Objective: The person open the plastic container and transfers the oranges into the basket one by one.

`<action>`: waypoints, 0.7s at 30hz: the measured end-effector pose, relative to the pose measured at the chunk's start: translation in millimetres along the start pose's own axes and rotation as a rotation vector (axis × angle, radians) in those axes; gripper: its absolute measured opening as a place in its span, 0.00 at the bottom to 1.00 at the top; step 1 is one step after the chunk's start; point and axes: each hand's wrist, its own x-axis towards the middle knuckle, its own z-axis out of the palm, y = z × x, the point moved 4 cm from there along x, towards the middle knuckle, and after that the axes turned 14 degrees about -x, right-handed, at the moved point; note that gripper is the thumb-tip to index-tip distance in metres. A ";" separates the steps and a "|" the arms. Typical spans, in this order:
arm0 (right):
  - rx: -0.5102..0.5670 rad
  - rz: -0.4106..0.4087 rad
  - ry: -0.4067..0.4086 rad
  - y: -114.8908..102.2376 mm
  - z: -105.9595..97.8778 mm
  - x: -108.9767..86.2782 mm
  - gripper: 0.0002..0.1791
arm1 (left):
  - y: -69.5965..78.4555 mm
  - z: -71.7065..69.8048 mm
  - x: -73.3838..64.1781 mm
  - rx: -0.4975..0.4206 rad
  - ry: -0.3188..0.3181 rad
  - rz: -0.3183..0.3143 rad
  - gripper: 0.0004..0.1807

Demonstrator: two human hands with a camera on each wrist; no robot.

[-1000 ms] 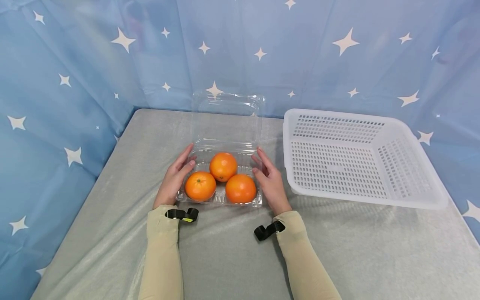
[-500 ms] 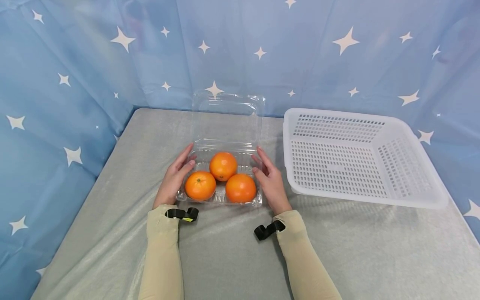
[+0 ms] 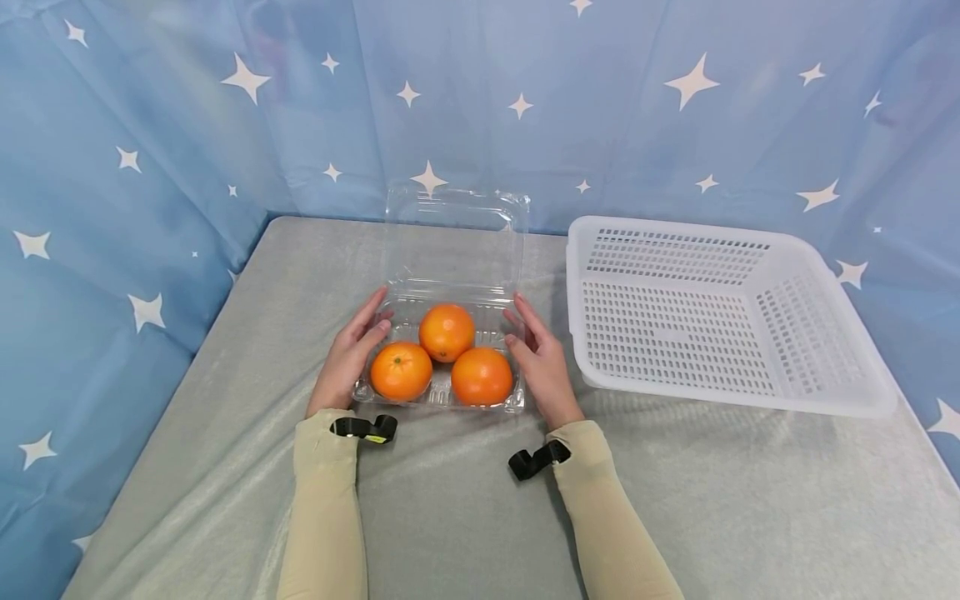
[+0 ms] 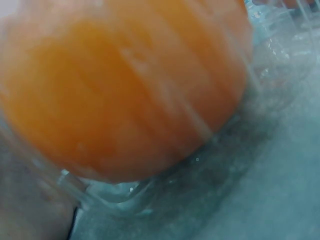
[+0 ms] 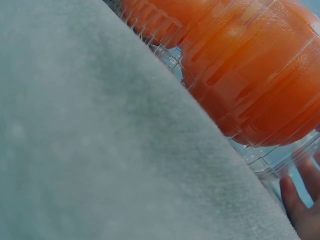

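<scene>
Evidently the broadest thing here is a blue fabric curtain printed with pale four-pointed stars [image 3: 465, 50], hanging at twelve o'clock behind a grey, velvety cloth-covered table [image 3: 450, 517]. On it, a white rectangular basket of perforated plastic [image 3: 675, 337] sits at three o'clock from a clear, hinged plastic clamshell box [image 3: 442, 406] and well apart from it. The box rests left of the table's middle, its transparent lid [image 3: 453, 242] swung back toward twelve o'clock, though the exact tilt is hard to tell. Its ribbed walls look thin, light and springy, so a hard squeeze would probably buckle them, and the smooth plastic may slip; low down on both sides, near the base, seems the safest hold. The left hand [image 3: 343, 358] is at nine o'clock of the box and the right hand [image 3: 546, 367] at three, each with fingers fairly straight and thumb spread away, lying against the side wall without clenching it. Smallest come three round, glossy orange citrus fruits [image 3: 447, 333] inside the base, at twelve, four and eight o'clock: likely firm, fairly heavy for so flimsy a shell, apt to roll, and best taken singly round the widest part.
</scene>
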 end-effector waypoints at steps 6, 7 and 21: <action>-0.009 0.009 0.002 -0.3 -0.1 -0.4 0.30 | 0.1 0.1 -0.3 -0.003 0.000 -0.002 0.32; -0.010 0.010 0.003 -0.4 -0.1 -0.5 0.30 | 0.0 0.2 -0.4 -0.005 -0.001 -0.002 0.32; 0.006 -0.002 0.008 -1.0 0.4 0.1 0.30 | 0.0 0.2 -0.1 -0.007 0.004 0.005 0.32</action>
